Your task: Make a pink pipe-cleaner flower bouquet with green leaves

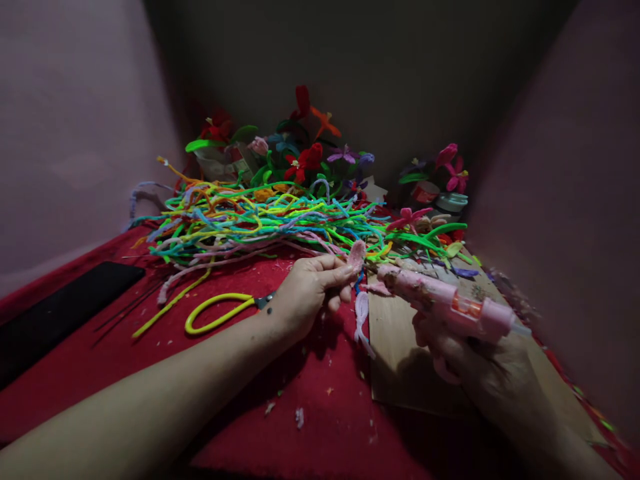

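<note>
Between the thumb and fingers of my left hand (313,290) is a pink pipe-cleaner petal (357,255), its rounded end pointing up. My right hand (480,367) is wrapped round the handle of a pink hot glue gun (435,293), whose nozzle points left toward the petal. I cannot tell whether nozzle and petal touch. Just below my left fingers lies a pale lilac pipe-cleaner piece (361,317). Yellow-handled scissors (220,313) rest beside my left wrist, their blades partly hidden behind it. Under the glue gun is a wooden board (400,340).
A heap of coloured pipe cleaners (260,220) spreads across the red cloth (280,427). Behind it stand finished pipe-cleaner flowers (300,163), with pink flowers (455,170) and jars (451,202) at the right. A black flat object (75,307) lies at left. Walls rise on both sides.
</note>
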Demonstrator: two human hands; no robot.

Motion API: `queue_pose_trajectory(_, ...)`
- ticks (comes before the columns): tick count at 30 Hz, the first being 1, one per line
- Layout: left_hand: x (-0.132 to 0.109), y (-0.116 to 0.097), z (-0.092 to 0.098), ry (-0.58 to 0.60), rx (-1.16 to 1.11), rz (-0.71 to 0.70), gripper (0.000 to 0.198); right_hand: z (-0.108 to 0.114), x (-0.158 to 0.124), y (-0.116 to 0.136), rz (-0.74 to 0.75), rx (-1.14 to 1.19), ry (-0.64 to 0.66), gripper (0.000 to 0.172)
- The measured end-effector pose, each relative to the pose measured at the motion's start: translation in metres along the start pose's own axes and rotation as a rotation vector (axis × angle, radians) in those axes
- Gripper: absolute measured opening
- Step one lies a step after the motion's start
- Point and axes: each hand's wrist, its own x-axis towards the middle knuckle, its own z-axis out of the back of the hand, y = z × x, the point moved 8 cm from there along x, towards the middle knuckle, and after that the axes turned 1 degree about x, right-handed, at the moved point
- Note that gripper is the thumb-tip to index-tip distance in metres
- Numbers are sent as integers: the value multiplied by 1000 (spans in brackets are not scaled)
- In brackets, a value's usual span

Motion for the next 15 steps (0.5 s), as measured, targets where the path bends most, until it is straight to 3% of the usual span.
queue_pose_trajectory(15,2,3,1,9,-19,-11,22,-8,-2,-8,-9,50,120,39)
